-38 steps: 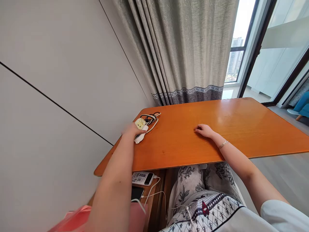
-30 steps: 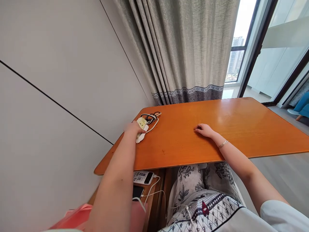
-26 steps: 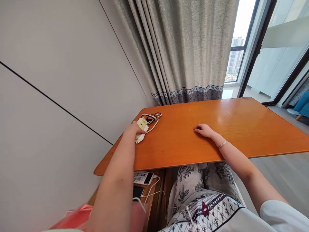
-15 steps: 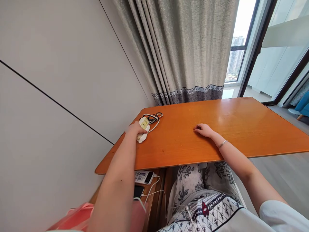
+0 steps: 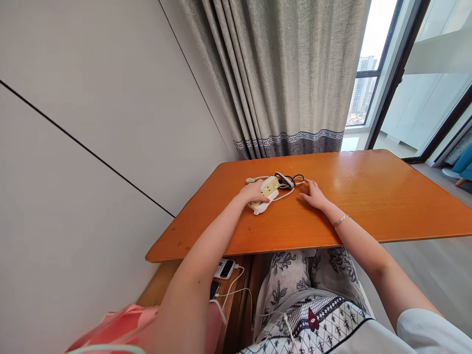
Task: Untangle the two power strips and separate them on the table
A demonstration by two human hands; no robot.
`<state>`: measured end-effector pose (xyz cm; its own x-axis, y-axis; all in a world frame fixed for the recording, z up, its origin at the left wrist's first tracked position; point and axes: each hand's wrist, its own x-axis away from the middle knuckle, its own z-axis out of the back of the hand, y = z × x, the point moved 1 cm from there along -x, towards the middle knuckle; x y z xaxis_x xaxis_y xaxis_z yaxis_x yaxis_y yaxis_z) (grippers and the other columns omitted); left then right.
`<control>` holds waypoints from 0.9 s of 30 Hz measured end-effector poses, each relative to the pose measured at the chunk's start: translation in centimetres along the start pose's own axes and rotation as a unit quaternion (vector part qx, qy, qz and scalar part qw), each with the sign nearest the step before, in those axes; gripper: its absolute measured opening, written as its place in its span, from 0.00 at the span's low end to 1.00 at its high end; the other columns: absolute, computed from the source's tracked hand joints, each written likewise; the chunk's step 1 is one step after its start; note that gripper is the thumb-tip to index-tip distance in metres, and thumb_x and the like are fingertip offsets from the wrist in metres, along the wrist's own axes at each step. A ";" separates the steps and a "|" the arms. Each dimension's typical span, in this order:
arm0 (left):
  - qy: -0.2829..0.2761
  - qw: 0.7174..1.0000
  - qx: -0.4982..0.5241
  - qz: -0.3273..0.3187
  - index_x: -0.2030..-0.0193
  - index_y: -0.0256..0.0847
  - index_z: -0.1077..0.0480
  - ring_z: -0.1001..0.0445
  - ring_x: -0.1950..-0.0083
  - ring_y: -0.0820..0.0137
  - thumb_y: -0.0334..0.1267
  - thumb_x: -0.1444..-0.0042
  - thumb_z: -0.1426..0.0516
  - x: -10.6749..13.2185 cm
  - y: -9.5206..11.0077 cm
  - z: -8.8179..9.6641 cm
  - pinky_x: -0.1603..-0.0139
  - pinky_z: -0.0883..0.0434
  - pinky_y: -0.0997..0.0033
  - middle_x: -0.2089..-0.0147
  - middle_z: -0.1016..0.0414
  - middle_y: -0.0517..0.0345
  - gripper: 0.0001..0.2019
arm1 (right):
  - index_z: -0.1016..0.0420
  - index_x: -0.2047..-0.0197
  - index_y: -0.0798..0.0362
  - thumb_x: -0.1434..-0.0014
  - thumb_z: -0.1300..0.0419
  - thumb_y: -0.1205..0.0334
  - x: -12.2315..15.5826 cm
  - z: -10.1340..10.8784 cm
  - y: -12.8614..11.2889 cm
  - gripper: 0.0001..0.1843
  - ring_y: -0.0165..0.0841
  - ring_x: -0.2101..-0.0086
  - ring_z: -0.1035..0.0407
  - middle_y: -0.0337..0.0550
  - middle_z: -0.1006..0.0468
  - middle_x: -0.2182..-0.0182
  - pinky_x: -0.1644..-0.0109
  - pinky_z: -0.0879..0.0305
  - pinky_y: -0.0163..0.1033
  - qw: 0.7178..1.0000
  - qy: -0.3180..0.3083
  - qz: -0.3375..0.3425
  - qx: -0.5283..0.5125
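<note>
My left hand [image 5: 253,192] grips a small white power strip [image 5: 266,194] with a yellow label, lying on the orange wooden table [image 5: 361,206]. Its white and black cable [image 5: 289,181] lies bundled just behind the strip. My right hand [image 5: 314,196] rests flat on the tabletop with fingers apart, its fingertips almost at the cable bundle. A thin bracelet circles my right wrist.
A grey curtain [image 5: 287,78] hangs behind the table, with a plain wall on the left and glass doors on the right. On a lower shelf under the table's near edge lie a phone [image 5: 225,268] and white charging cords [image 5: 236,290].
My left hand has dragged the power strip and its cable from the table's far left edge rightward to the middle. My right hand shifted slightly forward toward the cable.
</note>
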<state>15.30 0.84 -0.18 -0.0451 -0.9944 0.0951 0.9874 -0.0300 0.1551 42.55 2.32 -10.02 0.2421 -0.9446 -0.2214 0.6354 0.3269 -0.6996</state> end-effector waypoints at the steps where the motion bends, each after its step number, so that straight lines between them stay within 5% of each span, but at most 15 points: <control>1: -0.022 1.000 -0.011 -0.017 0.42 0.43 0.34 0.24 0.42 0.50 0.51 0.62 0.30 0.2 1.2 -0.2 0.49 0.27 0.61 0.42 0.23 0.44 0.39 | 0.50 0.28 0.54 0.40 0.37 0.53 -0.1 -0.1 0.3 0.43 0.45 0.30 0.48 0.62 0.46 0.31 0.27 0.49 0.53 1.000 0.006 -0.003 -0.003; 7: -0.044 0.994 -0.031 -0.090 0.44 0.44 0.34 0.22 0.46 0.49 0.51 0.59 0.32 1.3 5.5 -0.7 0.52 0.26 0.59 0.45 0.22 0.45 0.35 | 0.54 0.28 0.56 0.48 0.30 0.49 -1.0 -0.5 1.6 0.54 0.56 0.27 0.59 0.70 0.63 0.28 0.27 0.53 0.58 0.987 0.115 -0.095 -0.053; 13: -0.043 0.993 -0.068 -0.081 0.40 0.44 0.35 0.23 0.44 0.51 0.47 0.56 0.32 1.2 5.5 -0.3 0.49 0.26 0.59 0.44 0.22 0.46 0.36 | 0.46 0.32 0.60 0.49 0.32 0.57 -1.6 0.3 1.7 0.46 0.50 0.28 0.56 0.66 0.45 0.32 0.27 0.50 0.52 0.978 0.160 -0.118 -0.062; 17: 0.047 0.991 -0.108 -0.070 0.30 0.44 0.43 0.29 0.37 0.48 0.36 0.55 0.32 1.9 6.9 -0.9 0.39 0.30 0.55 0.34 0.32 0.39 0.45 | 0.42 0.34 0.58 0.51 0.32 0.57 -1.6 0.6 1.4 0.43 0.48 0.32 0.46 0.62 0.38 0.35 0.29 0.46 0.51 0.976 0.178 -0.107 -0.069; 20: 0.136 0.979 -0.114 -0.097 0.27 0.42 0.48 0.43 0.26 0.49 0.33 0.46 0.38 2.7 9.7 -2.3 0.28 0.44 0.49 0.25 0.46 0.37 0.41 | 0.40 0.35 0.58 0.52 0.31 0.55 -1.6 0.7 1.5 0.44 0.49 0.34 0.43 0.63 0.35 0.36 0.29 0.46 0.51 0.972 0.194 -0.104 -0.078; 24: 0.210 0.957 -0.048 -0.192 0.34 0.36 0.35 0.46 0.25 0.49 0.33 0.43 0.41 2.7 13.4 -5.0 0.25 0.50 0.46 0.26 0.42 0.37 0.28 | 0.40 0.36 0.59 0.55 0.30 0.55 -1.7 0.7 1.8 0.46 0.51 0.35 0.40 0.64 0.33 0.37 0.30 0.46 0.53 0.967 0.215 -0.107 -0.091; 27: 0.245 0.947 -0.030 -0.206 0.43 0.37 0.28 0.39 0.28 0.51 0.33 0.42 0.43 1.8 14.2 -6.8 0.25 0.47 0.45 0.29 0.37 0.38 0.19 | 0.40 0.35 0.59 0.57 0.30 0.57 -1.9 0.7 2.1 0.48 0.51 0.37 0.37 0.64 0.31 0.38 0.32 0.42 0.54 0.961 0.229 -0.112 -0.106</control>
<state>30.31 -2.04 -4.52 -0.3679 -0.8235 -0.4319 0.9085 -0.4174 0.0219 43.98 4.85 -10.59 -0.2619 -0.9204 -0.2901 0.4594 0.1455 -0.8762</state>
